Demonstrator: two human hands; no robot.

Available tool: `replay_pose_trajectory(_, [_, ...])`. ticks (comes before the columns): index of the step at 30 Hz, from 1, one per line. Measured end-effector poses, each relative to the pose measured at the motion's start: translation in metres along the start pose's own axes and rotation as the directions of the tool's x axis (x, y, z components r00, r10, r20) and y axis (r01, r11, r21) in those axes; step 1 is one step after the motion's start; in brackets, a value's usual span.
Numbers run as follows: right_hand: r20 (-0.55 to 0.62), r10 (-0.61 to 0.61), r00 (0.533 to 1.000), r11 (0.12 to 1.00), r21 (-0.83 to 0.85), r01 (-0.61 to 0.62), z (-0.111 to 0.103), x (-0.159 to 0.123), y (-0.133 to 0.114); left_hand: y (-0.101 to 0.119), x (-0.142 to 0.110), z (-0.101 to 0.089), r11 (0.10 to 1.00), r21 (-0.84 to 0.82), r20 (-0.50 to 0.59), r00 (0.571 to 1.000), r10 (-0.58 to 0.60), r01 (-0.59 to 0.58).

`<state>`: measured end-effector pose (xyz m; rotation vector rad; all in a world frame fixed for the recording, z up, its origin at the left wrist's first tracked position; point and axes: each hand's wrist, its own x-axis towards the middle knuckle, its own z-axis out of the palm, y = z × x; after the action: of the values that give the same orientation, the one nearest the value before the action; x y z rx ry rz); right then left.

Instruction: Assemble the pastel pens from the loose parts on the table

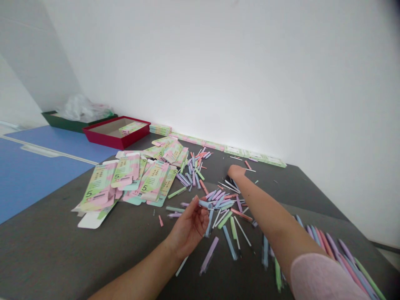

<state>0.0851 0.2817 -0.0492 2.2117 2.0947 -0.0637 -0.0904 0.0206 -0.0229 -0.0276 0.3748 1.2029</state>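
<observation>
A blue pen (204,204) was held in the clamped grip of the left hand (189,227) above the pen pile (220,204) on the grey bench (40,258), the right hand's (236,171) grip could not be made out, and a slipped hold could have dropped the pen and scattered the pile.

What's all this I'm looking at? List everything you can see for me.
pastel pens: dozens, lilac, blue, green and pink, scattered over the table's right side
flat printed cartons: many, green and pink, heaped left of the pens
row of cartons: several, green and pink, along the white wall
dark grey table: one, under all these
red box: one, red, holding a carton, beyond the table's far left
green box: one, dark green, behind the red box, with a clear plastic bag
blue panel: one, blue, left of the table
left hand: one, holding a pale blue pen
right hand: one, reaching over the pens
pink sleeve: one, pink, on the right arm
</observation>
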Motion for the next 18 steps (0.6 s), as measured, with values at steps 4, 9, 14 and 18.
replay_pose_trajectory(4, [0.006, 0.016, 1.0, 1.0, 0.016, -0.016, -0.001, -0.002, -0.006, 0.002, -0.005, 0.002, 0.998, -0.055, 0.077, 0.996, -0.04, 0.044])
replay_pose_trajectory(9, [-0.068, 0.014, 0.998, 0.993, 0.119, -0.006, -0.01, -0.011, -0.009, 0.007, -0.01, 0.006, 0.989, -0.127, 0.123, 0.99, -0.065, 0.081])
replay_pose_trajectory(14, [-0.112, -0.023, 0.993, 0.943, 0.327, 0.059, -0.033, -0.023, -0.008, 0.009, -0.012, 0.01, 0.992, -0.108, 0.11, 0.993, -0.048, 0.06])
replay_pose_trajectory(18, [-0.079, -0.134, 0.988, 0.821, 0.55, 0.156, -0.048, -0.048, -0.001, 0.009, -0.009, 0.009, 1.0, -0.003, 0.077, 0.997, 0.003, -0.003])
